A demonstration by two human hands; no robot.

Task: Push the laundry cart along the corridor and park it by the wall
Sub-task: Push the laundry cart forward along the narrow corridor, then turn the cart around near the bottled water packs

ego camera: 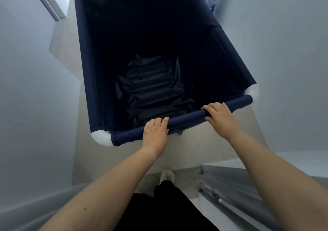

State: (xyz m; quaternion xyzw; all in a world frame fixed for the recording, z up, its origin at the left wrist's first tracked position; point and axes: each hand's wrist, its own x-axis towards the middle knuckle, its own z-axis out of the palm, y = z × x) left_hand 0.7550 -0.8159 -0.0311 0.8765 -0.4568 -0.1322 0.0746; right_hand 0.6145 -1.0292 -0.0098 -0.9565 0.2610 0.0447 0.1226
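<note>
Floor [177, 152]: pale, smooth; narrow corridor.
Left wall [32, 88] and right wall [284, 62]: plain, light.
Laundry cart [85, 56]: navy fabric bin, white corner pieces, dark crumpled liner at its bottom; fills most of the corridor width, far right side close to the right wall.
Near rail [186, 119]: left hand [155, 135] and right hand [220, 117], both curled over it, gripping.
Grey door track [230, 191]: low right.
Open floor: thin strip along the cart's left side.
</note>
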